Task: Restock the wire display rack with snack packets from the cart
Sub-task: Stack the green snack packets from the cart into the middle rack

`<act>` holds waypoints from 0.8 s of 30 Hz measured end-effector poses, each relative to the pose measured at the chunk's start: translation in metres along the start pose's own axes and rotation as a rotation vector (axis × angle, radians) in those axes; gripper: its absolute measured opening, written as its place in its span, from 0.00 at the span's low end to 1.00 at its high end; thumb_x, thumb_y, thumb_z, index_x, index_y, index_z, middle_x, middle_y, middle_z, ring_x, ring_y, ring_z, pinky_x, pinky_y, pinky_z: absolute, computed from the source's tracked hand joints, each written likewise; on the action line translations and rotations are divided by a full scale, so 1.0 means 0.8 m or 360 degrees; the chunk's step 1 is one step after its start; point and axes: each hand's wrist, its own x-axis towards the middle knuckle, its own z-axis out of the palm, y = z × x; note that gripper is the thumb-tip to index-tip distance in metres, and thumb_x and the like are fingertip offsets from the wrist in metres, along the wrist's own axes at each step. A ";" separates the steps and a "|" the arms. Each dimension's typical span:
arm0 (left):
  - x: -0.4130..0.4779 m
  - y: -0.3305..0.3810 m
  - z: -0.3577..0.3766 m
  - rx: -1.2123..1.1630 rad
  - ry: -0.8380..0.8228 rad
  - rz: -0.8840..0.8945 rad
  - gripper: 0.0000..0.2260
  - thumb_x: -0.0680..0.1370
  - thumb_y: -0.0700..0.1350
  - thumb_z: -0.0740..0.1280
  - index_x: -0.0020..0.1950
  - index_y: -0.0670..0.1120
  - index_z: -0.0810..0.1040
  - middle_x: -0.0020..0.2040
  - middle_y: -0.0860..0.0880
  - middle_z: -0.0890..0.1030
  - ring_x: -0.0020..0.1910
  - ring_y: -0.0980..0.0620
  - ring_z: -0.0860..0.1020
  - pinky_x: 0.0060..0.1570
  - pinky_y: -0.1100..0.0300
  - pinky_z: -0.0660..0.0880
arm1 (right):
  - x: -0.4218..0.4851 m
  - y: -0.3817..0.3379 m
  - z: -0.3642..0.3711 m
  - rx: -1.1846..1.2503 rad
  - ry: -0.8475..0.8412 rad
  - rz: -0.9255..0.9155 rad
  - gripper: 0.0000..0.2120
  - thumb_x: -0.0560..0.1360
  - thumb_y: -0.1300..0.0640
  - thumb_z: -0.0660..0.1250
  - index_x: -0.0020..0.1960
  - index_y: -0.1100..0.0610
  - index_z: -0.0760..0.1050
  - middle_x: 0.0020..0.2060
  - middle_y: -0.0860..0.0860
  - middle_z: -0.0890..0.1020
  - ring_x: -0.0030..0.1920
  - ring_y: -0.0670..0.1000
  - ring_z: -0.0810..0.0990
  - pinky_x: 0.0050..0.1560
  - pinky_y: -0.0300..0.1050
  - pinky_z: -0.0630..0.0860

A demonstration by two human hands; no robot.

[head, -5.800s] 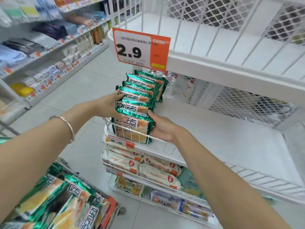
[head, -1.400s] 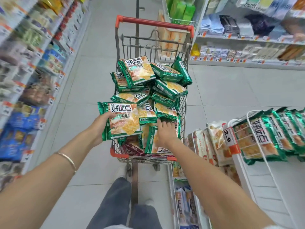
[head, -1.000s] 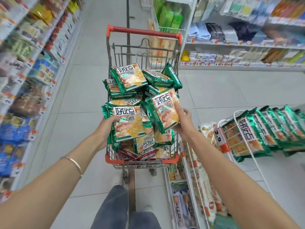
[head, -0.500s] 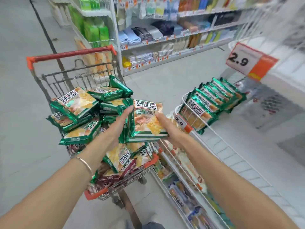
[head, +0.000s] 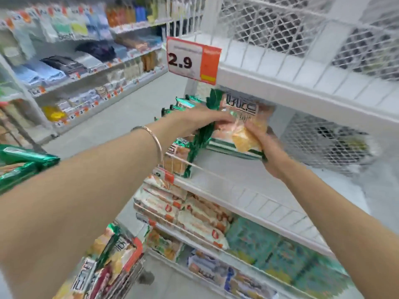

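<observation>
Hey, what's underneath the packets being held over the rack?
Bare white shelf lies under the held packets, gripped by the left hand and right hand. More green packets stand beside. The hands hide whether the stack touches it.

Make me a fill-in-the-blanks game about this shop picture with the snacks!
The orange-and-white price sign reads ____.
The bracelet sits on the person's ____ wrist.
The left hand and right hand hold snack packets with ____ edges.
Missing words: 2.9; left; green.
</observation>
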 end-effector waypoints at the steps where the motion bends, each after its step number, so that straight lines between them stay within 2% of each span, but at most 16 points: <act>1: 0.017 0.002 0.014 0.0080 0.0015 0.0051 0.47 0.51 0.68 0.81 0.63 0.45 0.75 0.60 0.48 0.81 0.58 0.48 0.79 0.61 0.52 0.75 | 0.012 0.015 -0.024 0.0009 0.0048 -0.0050 0.43 0.44 0.32 0.82 0.55 0.49 0.80 0.52 0.49 0.86 0.54 0.50 0.85 0.63 0.52 0.77; 2: 0.034 0.002 0.026 0.0189 -0.0011 0.0120 0.47 0.53 0.63 0.84 0.65 0.44 0.72 0.59 0.52 0.80 0.58 0.49 0.78 0.60 0.57 0.74 | 0.019 0.031 -0.045 -0.0023 0.0077 -0.0049 0.48 0.44 0.35 0.84 0.60 0.51 0.77 0.54 0.51 0.86 0.55 0.52 0.85 0.61 0.53 0.79; 3: 0.052 -0.002 0.038 0.0308 -0.0044 0.0174 0.43 0.58 0.57 0.84 0.67 0.47 0.69 0.57 0.55 0.77 0.59 0.51 0.76 0.57 0.65 0.69 | 0.028 0.050 -0.063 -0.0103 0.0066 -0.0054 0.52 0.44 0.39 0.86 0.65 0.54 0.75 0.56 0.52 0.85 0.56 0.53 0.84 0.60 0.55 0.79; 4: 0.069 -0.010 0.049 0.0424 -0.0086 0.0202 0.45 0.62 0.51 0.83 0.73 0.47 0.64 0.57 0.56 0.74 0.62 0.53 0.73 0.57 0.66 0.65 | 0.032 0.066 -0.077 -0.0232 0.0016 -0.0043 0.54 0.46 0.42 0.87 0.67 0.56 0.72 0.57 0.52 0.85 0.57 0.53 0.84 0.58 0.56 0.81; 6: 0.097 -0.032 0.069 0.0636 -0.0182 0.0298 0.49 0.64 0.47 0.83 0.77 0.44 0.58 0.62 0.53 0.74 0.66 0.52 0.71 0.59 0.63 0.64 | 0.047 0.103 -0.095 -0.0404 -0.0056 -0.0022 0.48 0.51 0.52 0.88 0.68 0.57 0.72 0.54 0.50 0.86 0.54 0.50 0.85 0.48 0.49 0.83; 8: 0.128 -0.055 0.077 0.0860 -0.0129 0.0431 0.49 0.63 0.49 0.83 0.76 0.44 0.58 0.66 0.48 0.76 0.65 0.48 0.74 0.63 0.60 0.68 | 0.062 0.134 -0.093 -0.0375 0.0009 -0.0035 0.37 0.59 0.67 0.83 0.65 0.58 0.73 0.50 0.49 0.86 0.49 0.46 0.86 0.40 0.39 0.82; 9: 0.141 -0.064 0.078 0.0981 -0.0039 0.0523 0.48 0.64 0.52 0.82 0.75 0.45 0.59 0.66 0.47 0.77 0.64 0.45 0.75 0.65 0.55 0.70 | 0.077 0.150 -0.091 -0.0386 0.0104 -0.0064 0.37 0.61 0.68 0.82 0.66 0.58 0.72 0.51 0.50 0.86 0.49 0.45 0.86 0.40 0.39 0.81; 10: 0.154 -0.070 0.079 0.1180 0.0097 0.0594 0.48 0.64 0.56 0.81 0.75 0.46 0.59 0.66 0.46 0.76 0.65 0.43 0.74 0.67 0.49 0.70 | 0.094 0.165 -0.089 -0.0433 0.0214 -0.0101 0.41 0.60 0.63 0.85 0.68 0.58 0.70 0.54 0.50 0.85 0.51 0.45 0.85 0.42 0.42 0.83; 12: 0.173 -0.072 0.085 0.1673 0.0365 0.0733 0.45 0.67 0.60 0.77 0.76 0.48 0.59 0.71 0.45 0.71 0.71 0.42 0.67 0.71 0.44 0.63 | 0.122 0.177 -0.076 -0.0550 0.0332 -0.0177 0.48 0.58 0.46 0.86 0.70 0.56 0.67 0.58 0.48 0.83 0.54 0.47 0.84 0.52 0.51 0.82; 13: 0.180 -0.068 0.088 0.1835 0.0406 0.0756 0.43 0.68 0.61 0.76 0.76 0.48 0.60 0.73 0.45 0.68 0.73 0.42 0.64 0.72 0.44 0.59 | 0.133 0.179 -0.069 -0.0564 0.0386 -0.0194 0.47 0.59 0.46 0.85 0.70 0.56 0.66 0.57 0.46 0.81 0.55 0.47 0.82 0.54 0.50 0.80; 16: 0.193 -0.051 0.078 0.2026 0.0317 0.0720 0.44 0.69 0.61 0.75 0.77 0.46 0.59 0.76 0.44 0.64 0.75 0.42 0.61 0.74 0.44 0.56 | 0.157 0.176 -0.046 -0.0477 0.0509 -0.0206 0.38 0.65 0.56 0.83 0.65 0.56 0.62 0.51 0.43 0.76 0.54 0.48 0.76 0.53 0.45 0.74; 18: 0.202 -0.046 0.052 0.2100 0.0342 0.0728 0.46 0.68 0.58 0.77 0.78 0.49 0.56 0.78 0.45 0.60 0.76 0.42 0.58 0.75 0.43 0.54 | 0.171 0.177 -0.030 -0.0438 0.0441 -0.0250 0.39 0.65 0.57 0.82 0.67 0.56 0.62 0.54 0.44 0.77 0.57 0.48 0.77 0.57 0.46 0.75; 21: 0.219 -0.052 0.013 0.2066 0.0210 0.0550 0.57 0.64 0.55 0.80 0.81 0.54 0.44 0.81 0.48 0.51 0.79 0.46 0.51 0.76 0.39 0.49 | 0.185 0.181 -0.021 -0.0392 0.0341 -0.0224 0.42 0.64 0.58 0.83 0.69 0.54 0.61 0.56 0.44 0.77 0.57 0.45 0.78 0.61 0.46 0.76; 23: 0.227 -0.058 0.003 0.2055 0.0121 0.0503 0.60 0.63 0.59 0.80 0.80 0.58 0.38 0.82 0.50 0.45 0.80 0.47 0.48 0.75 0.36 0.48 | 0.183 0.178 -0.026 -0.0322 0.0302 -0.0288 0.40 0.64 0.60 0.83 0.67 0.50 0.63 0.56 0.43 0.76 0.55 0.39 0.78 0.64 0.49 0.77; 24: 0.231 -0.061 0.002 0.2072 0.0109 0.0517 0.60 0.63 0.63 0.78 0.79 0.60 0.36 0.82 0.50 0.43 0.80 0.47 0.47 0.75 0.35 0.48 | 0.180 0.180 -0.033 -0.0342 0.0344 -0.0370 0.40 0.63 0.59 0.84 0.66 0.47 0.64 0.59 0.45 0.76 0.58 0.39 0.78 0.66 0.49 0.75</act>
